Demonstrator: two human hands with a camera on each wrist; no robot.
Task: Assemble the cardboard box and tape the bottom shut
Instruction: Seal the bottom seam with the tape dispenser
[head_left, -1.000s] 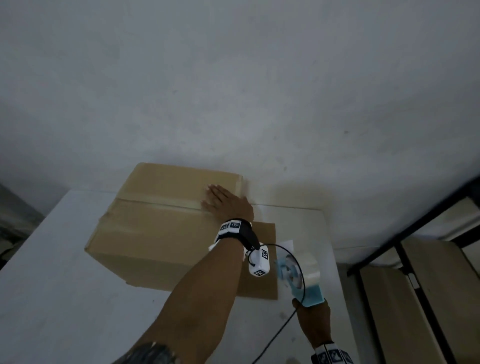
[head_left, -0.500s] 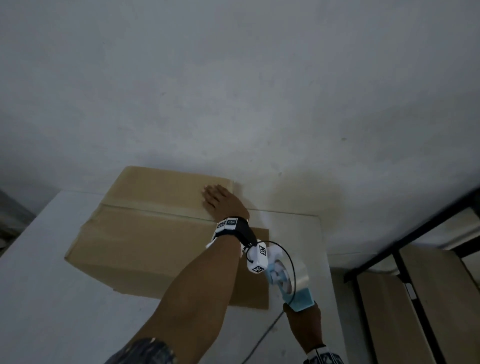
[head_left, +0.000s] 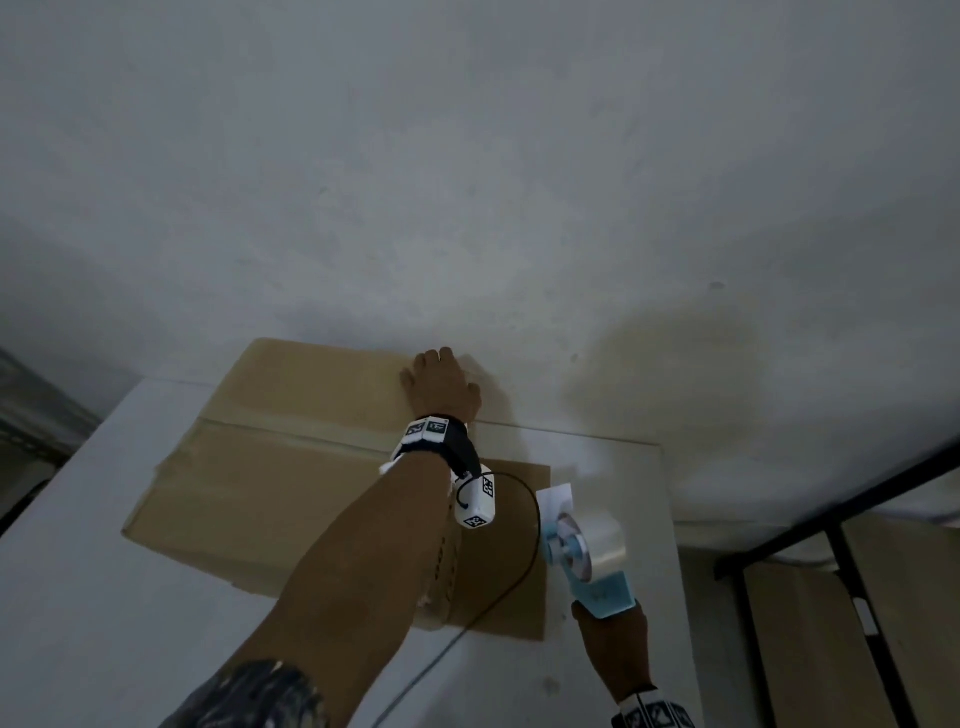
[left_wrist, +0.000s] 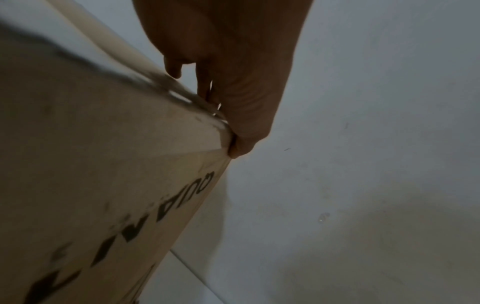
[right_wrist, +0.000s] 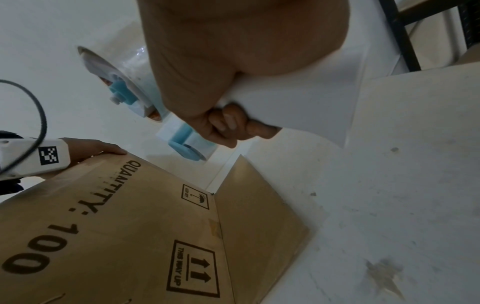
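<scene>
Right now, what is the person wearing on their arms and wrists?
Both forearms are bare, with no sleeves or gloves. The left wrist wears a black strap set with white blocks that carry black square codes. A white box-shaped camera unit hangs under it, also printed with those codes, and a thin black cable loops out from it. The right wrist has a similar band of coded white blocks.

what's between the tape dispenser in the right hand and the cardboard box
In the head view, an open flap of the cardboard box lies flat on the white table between them, crossed by the black cable from the left wrist. The tape dispenser hovers just beyond it.
</scene>
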